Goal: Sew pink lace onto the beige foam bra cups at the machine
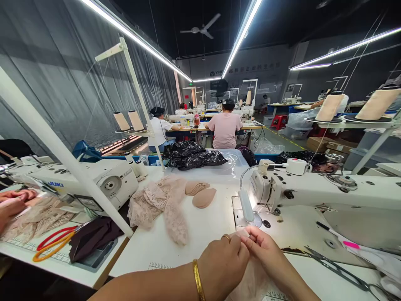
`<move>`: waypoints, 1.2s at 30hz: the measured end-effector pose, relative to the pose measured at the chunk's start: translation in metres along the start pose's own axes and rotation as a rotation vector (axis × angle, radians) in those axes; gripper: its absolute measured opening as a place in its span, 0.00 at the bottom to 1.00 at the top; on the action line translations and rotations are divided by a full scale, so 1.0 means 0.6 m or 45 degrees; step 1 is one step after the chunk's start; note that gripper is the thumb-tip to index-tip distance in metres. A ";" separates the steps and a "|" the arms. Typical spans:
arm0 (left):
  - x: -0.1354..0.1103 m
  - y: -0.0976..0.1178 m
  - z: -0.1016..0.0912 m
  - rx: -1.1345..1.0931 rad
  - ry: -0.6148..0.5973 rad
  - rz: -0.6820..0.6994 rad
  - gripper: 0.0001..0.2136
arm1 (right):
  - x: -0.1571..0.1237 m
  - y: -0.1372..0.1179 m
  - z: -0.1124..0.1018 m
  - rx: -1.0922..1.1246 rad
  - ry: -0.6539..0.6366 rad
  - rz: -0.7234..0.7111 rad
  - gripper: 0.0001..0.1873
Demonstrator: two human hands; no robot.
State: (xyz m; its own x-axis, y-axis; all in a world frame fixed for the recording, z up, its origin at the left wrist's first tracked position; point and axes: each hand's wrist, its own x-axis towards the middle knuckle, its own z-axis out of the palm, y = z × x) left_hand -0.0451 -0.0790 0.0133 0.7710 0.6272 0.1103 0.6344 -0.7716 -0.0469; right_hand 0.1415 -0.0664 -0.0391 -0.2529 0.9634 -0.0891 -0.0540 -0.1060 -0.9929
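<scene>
My left hand, with a gold bracelet and a ring, pinches a piece of sheer beige fabric that hangs down between my wrists. My right hand grips the same fabric, its thumb and fingertips meeting the left hand's fingers. Both hands are just in front of the needle area of a white sewing machine. Beyond them on the white table lie a heap of beige lace and several beige oval cup pads. Part of the held fabric is hidden behind my hands.
Black-handled scissors lie by the machine bed at right. At left stand another sewing machine and orange-and-red-handled scissors, beside a co-worker's hands. A black plastic bag sits behind the table. Thread cones stand at upper right.
</scene>
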 end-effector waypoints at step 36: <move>0.120 -0.116 0.110 0.031 0.167 0.388 0.08 | 0.027 0.037 -0.146 -1.602 0.009 -1.083 0.24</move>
State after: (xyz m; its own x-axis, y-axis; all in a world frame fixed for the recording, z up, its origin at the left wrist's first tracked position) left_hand -0.0302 0.0270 -0.0409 0.9127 0.3476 0.2147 0.3779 -0.9179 -0.1207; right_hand 0.2208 -0.0317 -0.0696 -0.5678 0.6292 0.5308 0.6579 0.7344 -0.1668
